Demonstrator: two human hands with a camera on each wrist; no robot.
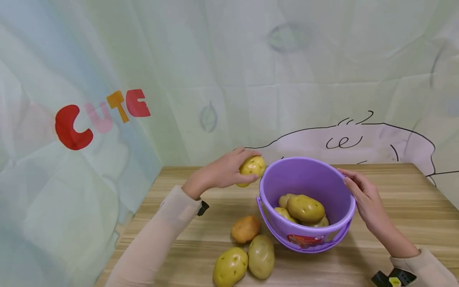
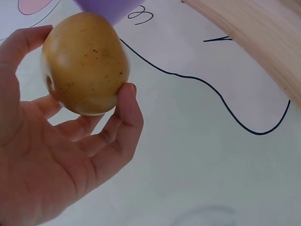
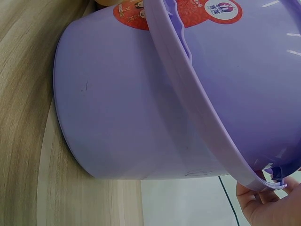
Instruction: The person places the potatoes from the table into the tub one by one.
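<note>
ok so rn the left hand has a yellow potato, fingers & thumb wrapped round it, held up off the desk just left of the purple bucket's rim, toward the desk's far edge. can't tell if that spud actually touches the rim tbh. left wrist cam gives a clear look at the grip: fingertips on its side, dark specks on the skin.

right hand is pinching the rim on the bucket's right side, w/ the purple bucket standing on the desk, well in from the left edge & nearer the far edge than the far left corner is to it, well, sorta mid-desk. its handle hangs down on the near side, & there's a red label there too.

inside the bucket: a pile of potatoes, biggest visible one on top, others partly hidden under it, so no exact count, sry.

3 more on the desk btwn the bucket & the left edge: a brownish-orange potato farthest back, a greenish potato just beside it, & a speckled yellow one closest to the near side.

bg = pale backdrop w/ "CUTE" lettering up past the desk's far left corner.
</note>
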